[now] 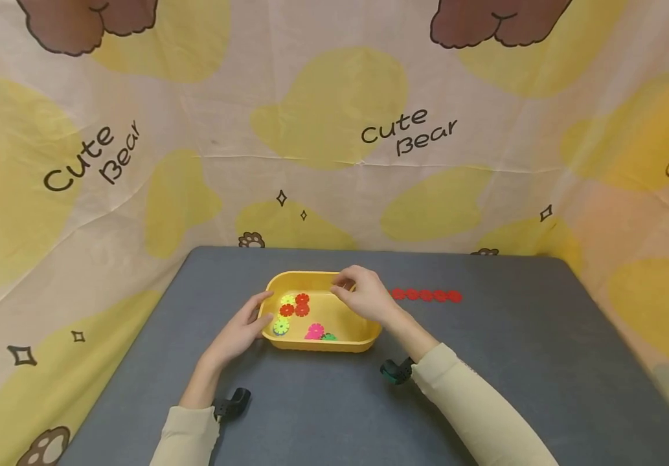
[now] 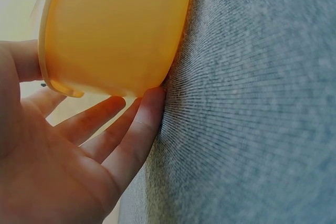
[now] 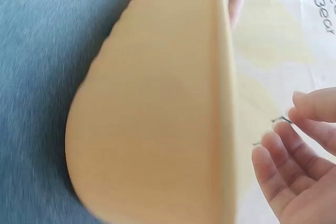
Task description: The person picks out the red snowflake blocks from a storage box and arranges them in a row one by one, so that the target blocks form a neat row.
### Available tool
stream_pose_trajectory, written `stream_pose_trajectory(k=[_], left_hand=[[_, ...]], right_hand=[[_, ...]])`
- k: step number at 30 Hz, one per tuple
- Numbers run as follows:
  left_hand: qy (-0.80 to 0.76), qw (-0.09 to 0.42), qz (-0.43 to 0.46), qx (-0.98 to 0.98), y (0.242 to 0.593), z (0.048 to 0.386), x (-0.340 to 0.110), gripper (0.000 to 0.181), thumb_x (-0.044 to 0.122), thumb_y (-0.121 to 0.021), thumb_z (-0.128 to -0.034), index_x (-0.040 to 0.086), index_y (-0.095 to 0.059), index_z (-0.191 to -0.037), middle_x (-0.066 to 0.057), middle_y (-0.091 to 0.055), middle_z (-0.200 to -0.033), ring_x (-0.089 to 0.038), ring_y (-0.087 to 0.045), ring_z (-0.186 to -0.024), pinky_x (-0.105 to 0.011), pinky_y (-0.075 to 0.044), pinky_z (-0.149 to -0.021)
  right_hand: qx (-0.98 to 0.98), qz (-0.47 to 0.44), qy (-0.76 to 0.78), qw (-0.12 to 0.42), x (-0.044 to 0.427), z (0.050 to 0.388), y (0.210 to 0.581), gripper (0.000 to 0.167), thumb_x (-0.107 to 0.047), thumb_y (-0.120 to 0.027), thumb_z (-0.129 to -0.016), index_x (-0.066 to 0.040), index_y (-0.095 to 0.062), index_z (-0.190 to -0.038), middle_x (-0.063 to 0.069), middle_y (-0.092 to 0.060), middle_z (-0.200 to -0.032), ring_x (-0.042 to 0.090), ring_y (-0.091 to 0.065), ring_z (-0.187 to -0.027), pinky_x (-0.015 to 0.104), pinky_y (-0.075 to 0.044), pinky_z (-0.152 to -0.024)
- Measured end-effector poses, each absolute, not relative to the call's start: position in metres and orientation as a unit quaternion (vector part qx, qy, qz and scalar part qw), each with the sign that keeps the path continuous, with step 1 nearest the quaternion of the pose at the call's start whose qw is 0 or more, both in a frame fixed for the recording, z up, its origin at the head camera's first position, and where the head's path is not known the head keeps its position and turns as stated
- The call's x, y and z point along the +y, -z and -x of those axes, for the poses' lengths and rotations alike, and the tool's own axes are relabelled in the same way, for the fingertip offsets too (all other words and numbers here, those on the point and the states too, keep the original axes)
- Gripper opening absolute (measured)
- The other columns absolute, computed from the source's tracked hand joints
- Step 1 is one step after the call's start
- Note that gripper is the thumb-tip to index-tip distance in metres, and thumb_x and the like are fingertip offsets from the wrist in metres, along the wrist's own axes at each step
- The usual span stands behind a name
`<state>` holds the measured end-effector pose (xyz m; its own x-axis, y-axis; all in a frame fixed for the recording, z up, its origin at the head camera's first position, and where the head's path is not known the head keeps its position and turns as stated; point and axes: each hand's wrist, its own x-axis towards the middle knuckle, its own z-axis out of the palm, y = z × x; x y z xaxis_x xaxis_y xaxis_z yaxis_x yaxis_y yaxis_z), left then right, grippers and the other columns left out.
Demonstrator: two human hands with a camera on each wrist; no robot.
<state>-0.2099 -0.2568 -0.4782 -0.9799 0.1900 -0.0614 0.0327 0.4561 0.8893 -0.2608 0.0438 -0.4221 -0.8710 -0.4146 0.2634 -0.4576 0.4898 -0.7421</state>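
Observation:
A yellow basket holds red, yellow-green, pink and green flower-shaped pieces. At its left end, my left hand grips it, with the thumb over the rim and the fingers against the outer wall; the left wrist view shows these fingers touching the wall. My right hand is over the basket's right back corner, fingers loosely bent. In the right wrist view, thumb and forefinger of that hand come close together beyond the rim, and no piece shows between them.
Several red flower-shaped pieces lie in a row on the grey table, right of the basket. A printed cloth hangs behind the table and at its sides.

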Motion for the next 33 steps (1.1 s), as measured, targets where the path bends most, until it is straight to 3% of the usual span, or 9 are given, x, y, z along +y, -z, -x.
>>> stream_pose_trajectory(k=[3, 12, 22, 27, 33], left_hand=[[-0.518, 0.074, -0.068, 0.849, 0.478, 0.21, -0.257, 0.055, 0.024, -0.055, -0.1064, 0.016, -0.033, -0.157, -0.018, -0.026, -0.163, -0.034, -0.053, -0.128, -0.034, -0.052, -0.085], [-0.523, 0.08, -0.064, 0.846, 0.478, 0.213, -0.257, 0.055, 0.022, -0.055, -0.1063, 0.016, -0.033, -0.157, -0.018, -0.023, -0.165, -0.038, -0.044, -0.139, -0.04, -0.055, -0.088], [-0.519, 0.078, -0.069, 0.848, 0.483, 0.214, -0.257, 0.055, 0.023, -0.056, -0.1057, 0.017, -0.035, -0.156, -0.017, -0.022, -0.165, -0.039, -0.042, -0.141, -0.039, -0.053, -0.091], [-0.525, 0.077, -0.069, 0.845, 0.484, 0.214, -0.258, 0.054, 0.023, -0.055, -0.1063, 0.018, -0.035, -0.156, -0.017, -0.022, -0.165, -0.038, -0.044, -0.139, -0.038, -0.053, -0.09], [-0.525, 0.08, -0.067, 0.845, 0.48, 0.212, -0.257, 0.055, 0.024, -0.055, -0.1062, 0.018, -0.034, -0.157, -0.016, -0.022, -0.165, -0.037, -0.044, -0.139, -0.038, -0.053, -0.089]], right_hand=[[-0.865, -0.261, -0.429, 0.011, 0.032, 0.263, 0.425, 0.016, -0.019, -0.072, -0.095, -0.007, -0.075, -0.107, 0.0, -0.067, -0.099, 0.016, -0.06, -0.089, 0.032, -0.051, -0.075], [-0.869, -0.308, -0.386, -0.043, 0.0, 0.276, 0.44, 0.025, -0.018, -0.073, -0.094, -0.002, -0.073, -0.114, 0.003, -0.07, -0.104, 0.017, -0.06, -0.091, 0.032, -0.05, -0.082], [-0.884, -0.287, -0.356, -0.096, -0.021, 0.288, 0.463, 0.019, -0.017, -0.075, -0.093, -0.005, -0.074, -0.108, 0.003, -0.068, -0.102, 0.016, -0.059, -0.09, 0.033, -0.051, -0.083], [-0.89, -0.291, -0.334, -0.108, -0.029, 0.291, 0.469, 0.016, -0.018, -0.077, -0.092, -0.007, -0.074, -0.104, 0.0, -0.068, -0.098, 0.015, -0.059, -0.09, 0.033, -0.051, -0.087], [-0.904, -0.293, -0.292, -0.104, -0.036, 0.292, 0.475, 0.026, -0.021, -0.079, -0.09, -0.007, -0.074, -0.111, 0.001, -0.064, -0.102, 0.016, -0.056, -0.091, 0.033, -0.049, -0.091]])
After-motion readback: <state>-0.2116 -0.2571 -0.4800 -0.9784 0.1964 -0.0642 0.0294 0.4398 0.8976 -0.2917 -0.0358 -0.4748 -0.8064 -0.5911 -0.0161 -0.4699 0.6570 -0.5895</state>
